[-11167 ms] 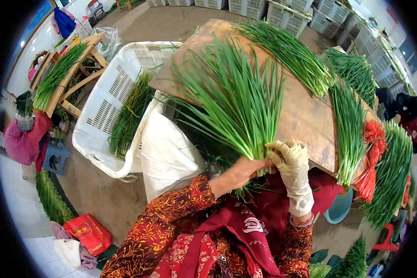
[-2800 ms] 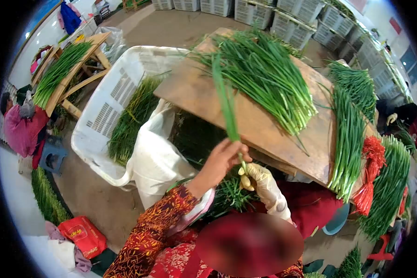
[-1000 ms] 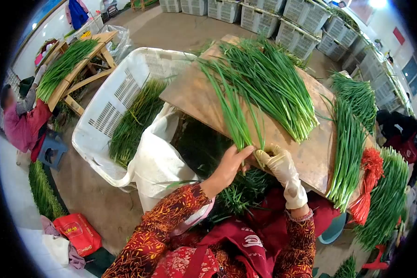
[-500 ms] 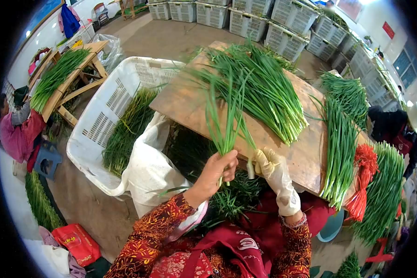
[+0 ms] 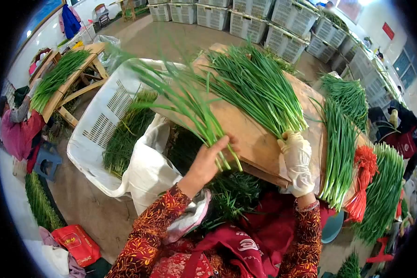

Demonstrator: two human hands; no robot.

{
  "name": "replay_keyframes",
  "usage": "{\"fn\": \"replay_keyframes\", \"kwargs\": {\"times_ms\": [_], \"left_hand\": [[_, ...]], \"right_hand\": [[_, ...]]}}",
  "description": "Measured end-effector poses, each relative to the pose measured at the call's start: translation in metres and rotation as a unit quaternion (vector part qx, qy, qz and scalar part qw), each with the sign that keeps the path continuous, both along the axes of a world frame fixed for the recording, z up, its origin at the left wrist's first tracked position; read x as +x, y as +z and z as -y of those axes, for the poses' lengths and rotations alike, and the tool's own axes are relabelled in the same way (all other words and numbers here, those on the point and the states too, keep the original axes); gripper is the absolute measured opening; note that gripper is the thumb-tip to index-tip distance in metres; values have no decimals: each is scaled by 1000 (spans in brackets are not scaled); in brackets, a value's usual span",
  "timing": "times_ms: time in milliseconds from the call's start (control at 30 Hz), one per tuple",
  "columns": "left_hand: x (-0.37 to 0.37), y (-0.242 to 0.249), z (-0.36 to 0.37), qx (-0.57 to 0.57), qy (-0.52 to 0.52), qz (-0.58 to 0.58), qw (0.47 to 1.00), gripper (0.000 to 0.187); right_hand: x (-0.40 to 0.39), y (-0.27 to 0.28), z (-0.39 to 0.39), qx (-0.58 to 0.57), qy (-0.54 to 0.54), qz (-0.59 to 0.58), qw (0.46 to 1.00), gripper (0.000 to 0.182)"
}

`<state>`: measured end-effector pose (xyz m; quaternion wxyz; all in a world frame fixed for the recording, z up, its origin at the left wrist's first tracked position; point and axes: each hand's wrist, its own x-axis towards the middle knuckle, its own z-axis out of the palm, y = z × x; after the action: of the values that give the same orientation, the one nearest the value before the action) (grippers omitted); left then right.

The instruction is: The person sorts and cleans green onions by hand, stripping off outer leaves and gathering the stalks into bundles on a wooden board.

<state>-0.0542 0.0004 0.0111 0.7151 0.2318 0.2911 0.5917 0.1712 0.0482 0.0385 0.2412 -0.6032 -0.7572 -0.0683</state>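
My left hand (image 5: 206, 163), bare, is closed around the stems of a small bunch of garlic chives (image 5: 197, 111). Their leaves fan up and left, blurred by motion, over the board's left edge. My right hand (image 5: 295, 155), in a pale glove, is at the stem ends of the chive pile (image 5: 259, 88) lying on the wooden board (image 5: 250, 127). Its fingers are curled on some of these stems; the fingertips are partly hidden. Right of it lies another bundle of chives (image 5: 336, 153), beside a hank of red ties (image 5: 363, 180).
On the left stands a white crate (image 5: 95, 111) holding chives, with a white sack (image 5: 150, 171) over its rim. Stacked crates (image 5: 248, 25) line the back. A co-worker (image 5: 21, 125) sits at another wooden table (image 5: 74, 76). A red bag (image 5: 77, 244) is on the floor.
My left hand has moved slightly left, and its chives have swung from upright to leaning left. My right hand has moved right and up, onto the stem ends of the pile.
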Motion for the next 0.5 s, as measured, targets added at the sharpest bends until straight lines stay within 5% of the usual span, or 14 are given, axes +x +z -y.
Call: {"fn": "replay_keyframes", "kwargs": {"times_ms": [133,400,500], "left_hand": [[18,-12,0,-19,-90,67,993,20],[40,-14,5,-32,-106,60,992,23],[44,-14,3,-45,-81,49,994,22]], "right_hand": [[-1,-7,-5,25,-4,46,999,10],[-2,-19,-18,68,-27,67,995,18],[-6,2,-11,-42,-30,-41,998,22]]}}
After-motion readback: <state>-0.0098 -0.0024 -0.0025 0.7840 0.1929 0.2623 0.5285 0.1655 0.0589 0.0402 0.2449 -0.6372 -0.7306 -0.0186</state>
